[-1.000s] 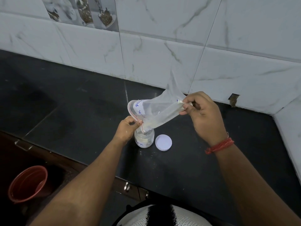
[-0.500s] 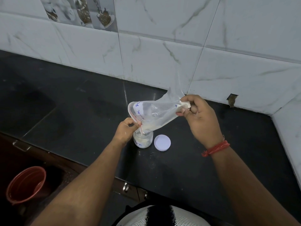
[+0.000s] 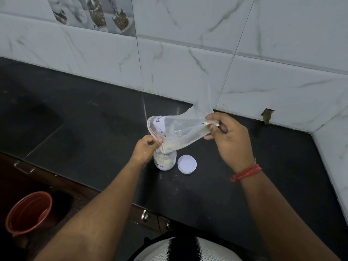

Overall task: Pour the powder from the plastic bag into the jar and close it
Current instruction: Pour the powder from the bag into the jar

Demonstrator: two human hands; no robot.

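A clear zip-top plastic bag (image 3: pixel 178 130) with blue writing is tilted mouth-down over a small glass jar (image 3: pixel 165 160) on the black counter. My left hand (image 3: pixel 146 148) pinches the bag's red-striped mouth right at the jar's opening. My right hand (image 3: pixel 228 136) holds the bag's far end, raised higher than the mouth. Pale powder lies along the bag's lower fold and inside the jar. The white round lid (image 3: pixel 187 164) lies flat on the counter just right of the jar.
The black counter (image 3: pixel 84 119) runs back to a white marble-tiled wall (image 3: pixel 188 63) and meets a side wall at the right. A red bucket (image 3: pixel 28 213) stands on the floor at lower left. Drawer handles (image 3: pixel 144 215) show under the counter's front edge.
My right hand has lowered a little with the bag's far end, so the bag lies flatter. My left hand stays at the jar's mouth.
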